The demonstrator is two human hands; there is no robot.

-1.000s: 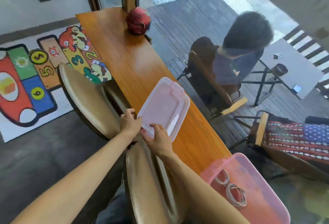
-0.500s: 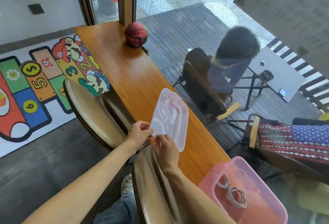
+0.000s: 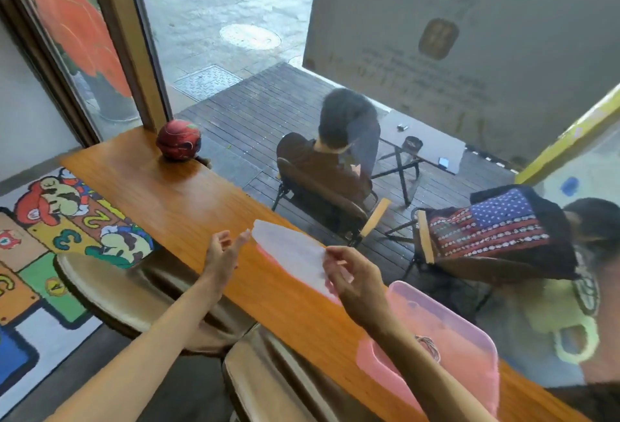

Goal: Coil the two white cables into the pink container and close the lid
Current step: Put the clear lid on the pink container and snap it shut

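Since half a second ago the lid point(image 3: 295, 255) has swung rightward and now hangs in the air above the wooden counter point(image 3: 174, 200), nearer the pink container point(image 3: 446, 337), and the left hand point(image 3: 219, 254) has let go of it.

From the head camera, the right hand point(image 3: 352, 279) is raised with the wrist bent, thumb and fingers pinched on the lid's near edge, so it alone carries the lid. The left hand floats just beside the lid's far corner, palm turned inward, fingers spread and loose, holding nothing; its fingertips point(image 3: 243, 237) sit close to the lid without clearly touching. Both forearms stretch forward from the lower edge of the view.

One lid and one container are visible. The container sits uncovered on the counter at lower right, partly behind the right forearm. A coil of white cable point(image 3: 429, 348) shows inside it; whether it is one cable or two cannot be told. One red ball point(image 3: 178, 145) rests at the counter's far end.
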